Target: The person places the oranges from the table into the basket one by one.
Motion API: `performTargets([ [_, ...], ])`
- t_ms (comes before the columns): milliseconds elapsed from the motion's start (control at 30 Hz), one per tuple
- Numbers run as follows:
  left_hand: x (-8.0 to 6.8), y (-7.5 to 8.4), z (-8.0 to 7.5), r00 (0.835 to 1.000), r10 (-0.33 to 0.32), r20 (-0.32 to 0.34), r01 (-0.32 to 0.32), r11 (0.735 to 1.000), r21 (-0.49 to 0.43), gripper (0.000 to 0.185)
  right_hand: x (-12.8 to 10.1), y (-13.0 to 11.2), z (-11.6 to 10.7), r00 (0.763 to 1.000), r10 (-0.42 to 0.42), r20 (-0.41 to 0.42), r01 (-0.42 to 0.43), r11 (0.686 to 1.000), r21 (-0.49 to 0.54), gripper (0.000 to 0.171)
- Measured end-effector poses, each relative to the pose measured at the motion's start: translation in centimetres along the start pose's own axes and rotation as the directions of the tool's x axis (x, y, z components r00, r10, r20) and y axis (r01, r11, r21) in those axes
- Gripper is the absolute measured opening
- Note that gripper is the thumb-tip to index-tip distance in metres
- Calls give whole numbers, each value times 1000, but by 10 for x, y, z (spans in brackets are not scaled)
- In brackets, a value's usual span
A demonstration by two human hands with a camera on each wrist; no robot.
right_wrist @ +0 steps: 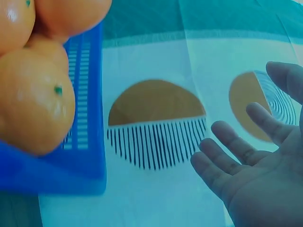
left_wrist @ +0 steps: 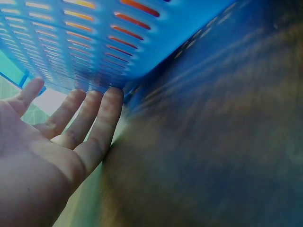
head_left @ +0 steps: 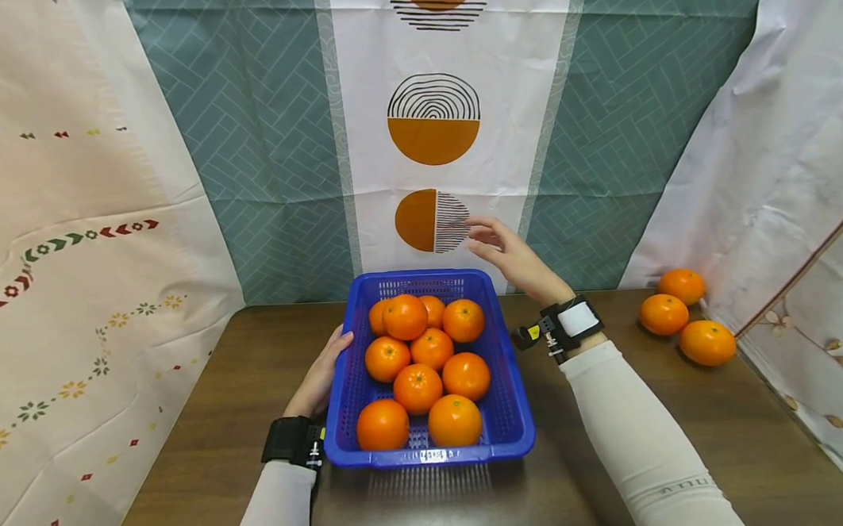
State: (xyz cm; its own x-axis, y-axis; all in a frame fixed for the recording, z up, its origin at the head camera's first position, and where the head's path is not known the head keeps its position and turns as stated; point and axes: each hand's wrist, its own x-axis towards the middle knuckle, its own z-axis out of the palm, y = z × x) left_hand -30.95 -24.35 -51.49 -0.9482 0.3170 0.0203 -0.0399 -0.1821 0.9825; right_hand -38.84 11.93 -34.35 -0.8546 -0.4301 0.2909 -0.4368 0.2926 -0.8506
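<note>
A blue plastic basket (head_left: 432, 455) with slotted walls holds several oranges (head_left: 418, 389), some heaped on others toward its back. My left hand (head_left: 322, 378) is at the basket's left side, its thumb tip by the rim. In the left wrist view, the extended fingers (left_wrist: 106, 118) have their tips against the slotted outer wall. Raised above the back right corner of the basket, my right hand (head_left: 510, 262) has its fingers spread and loosely bent, with nothing in them. The right wrist view shows that hand (right_wrist: 265, 175) palm up, apart from the basket and the oranges.
Three more oranges (head_left: 708, 343) sit together at the right end of the brown wooden table (head_left: 581, 445). A patterned cloth (head_left: 434, 175) hangs along the table's back edge. Pale cloths stand at the left (head_left: 107, 271) and right (head_left: 759, 158).
</note>
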Motion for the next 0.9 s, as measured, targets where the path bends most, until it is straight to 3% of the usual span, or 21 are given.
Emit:
performTargets([
  [633,0,-2,-2,1000,-7,4,7,1000,3,59,-31,42,-39,987,57,-149,-68,995,-70,52],
  [900,1,-2,-2,1000,-8,10,8,1000,-4,60,-37,59,-47,986,63,-156,-86,985,-151,52],
])
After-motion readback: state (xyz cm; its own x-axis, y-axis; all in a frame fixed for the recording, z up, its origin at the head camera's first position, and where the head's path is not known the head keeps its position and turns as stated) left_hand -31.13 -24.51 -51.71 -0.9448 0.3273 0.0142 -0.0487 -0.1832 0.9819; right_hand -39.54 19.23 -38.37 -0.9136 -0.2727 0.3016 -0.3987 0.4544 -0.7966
